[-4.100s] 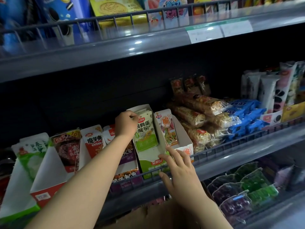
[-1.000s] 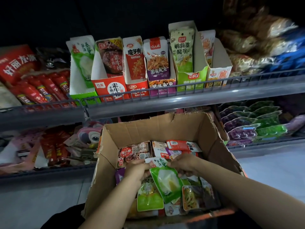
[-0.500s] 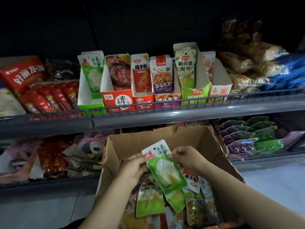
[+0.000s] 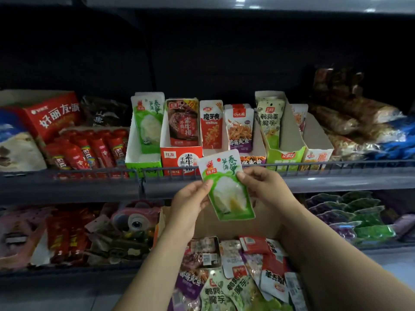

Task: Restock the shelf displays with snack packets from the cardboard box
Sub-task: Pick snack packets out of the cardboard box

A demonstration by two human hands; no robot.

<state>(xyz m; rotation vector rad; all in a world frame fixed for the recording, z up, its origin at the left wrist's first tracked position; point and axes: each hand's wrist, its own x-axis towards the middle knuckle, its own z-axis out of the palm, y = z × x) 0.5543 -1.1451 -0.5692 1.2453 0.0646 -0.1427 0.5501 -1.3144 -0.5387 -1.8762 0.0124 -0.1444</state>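
Observation:
I hold a green-and-white snack packet upright in front of the shelf rail, between both hands. My left hand pinches its left edge and my right hand pinches its right edge. Below, the cardboard box holds several mixed packets. On the shelf behind, a white-and-green display carton holds one matching green packet. Beside it stand a red carton, a purple one and a light green carton, each with packets.
A grey wire rail runs along the shelf's front edge. Red sausage sticks and a red box fill the shelf's left. Wrapped bars lie at right. Jelly cups and toys sit on the lower shelf.
Both hands have lifted the green packet out of the box and up to the height of the shelf rail. My view has tilted upward toward the shelf.

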